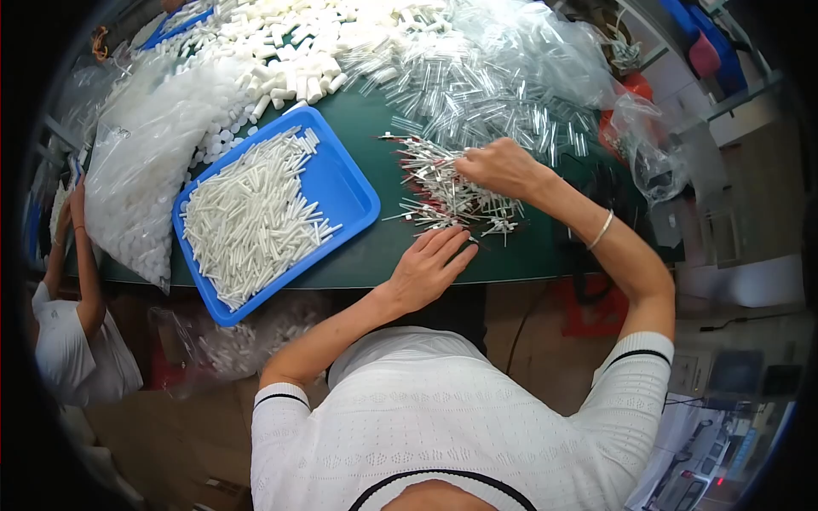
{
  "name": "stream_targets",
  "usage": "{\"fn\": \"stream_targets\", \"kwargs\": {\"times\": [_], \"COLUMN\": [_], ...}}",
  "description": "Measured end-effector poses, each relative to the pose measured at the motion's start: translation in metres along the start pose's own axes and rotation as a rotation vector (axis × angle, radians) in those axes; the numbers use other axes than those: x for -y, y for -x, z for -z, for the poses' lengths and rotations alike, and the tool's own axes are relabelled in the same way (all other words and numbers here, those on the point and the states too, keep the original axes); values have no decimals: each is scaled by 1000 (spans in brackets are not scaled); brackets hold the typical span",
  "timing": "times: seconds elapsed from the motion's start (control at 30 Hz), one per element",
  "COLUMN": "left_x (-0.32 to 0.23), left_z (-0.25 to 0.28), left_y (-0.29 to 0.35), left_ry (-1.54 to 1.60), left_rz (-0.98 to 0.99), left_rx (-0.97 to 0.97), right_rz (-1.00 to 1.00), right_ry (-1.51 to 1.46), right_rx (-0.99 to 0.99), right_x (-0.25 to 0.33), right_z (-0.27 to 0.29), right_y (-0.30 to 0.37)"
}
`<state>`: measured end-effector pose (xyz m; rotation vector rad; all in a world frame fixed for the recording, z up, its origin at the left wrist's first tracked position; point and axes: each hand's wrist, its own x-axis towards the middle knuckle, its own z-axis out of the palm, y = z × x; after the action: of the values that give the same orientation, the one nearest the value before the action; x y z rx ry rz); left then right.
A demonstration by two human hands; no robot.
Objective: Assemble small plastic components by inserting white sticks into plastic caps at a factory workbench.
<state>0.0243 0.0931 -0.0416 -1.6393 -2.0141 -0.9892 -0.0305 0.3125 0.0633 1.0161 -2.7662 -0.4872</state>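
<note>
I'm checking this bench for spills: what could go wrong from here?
The blue tray juts past the front edge of the green tabletop, so a bump from the left forearm might tip out its white rods. The clear tubes lie close to the red-and-white pieces near the right hand, so the two could mix.

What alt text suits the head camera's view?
A person's left hand lies at the near edge of a pile of thin white, red and silvery pieces on a dark green table, right hand over it. Leftward, a blue rectangular tray holds short white rods; clear tubes lie beyond the pile.
</note>
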Motion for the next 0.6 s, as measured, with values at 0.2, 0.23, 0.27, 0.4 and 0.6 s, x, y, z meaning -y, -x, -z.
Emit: {"fn": "stream_targets", "kwargs": {"times": [0.2,0.23,0.27,0.4,0.6], "left_x": [8,8,7,5,40], "left_z": [-2,-3,-2,3,-8], "left_y": [-8,-9,-9,-15,-35], "left_ry": [-72,-89,-81,-198,-209], "left_rz": [-166,-165,-171,-129,111], "left_rx": [101,139,143,213,182], "right_rz": [97,68,35,-207,-567], "right_ry": [-176,-279,-367,-665,-709], "right_rx": [302,281,298,-168,-185], "right_x": [47,48,47,18,29], "right_z": [7,12,26,60,27], "right_y": [-82,-85,-88,-53,88]}}
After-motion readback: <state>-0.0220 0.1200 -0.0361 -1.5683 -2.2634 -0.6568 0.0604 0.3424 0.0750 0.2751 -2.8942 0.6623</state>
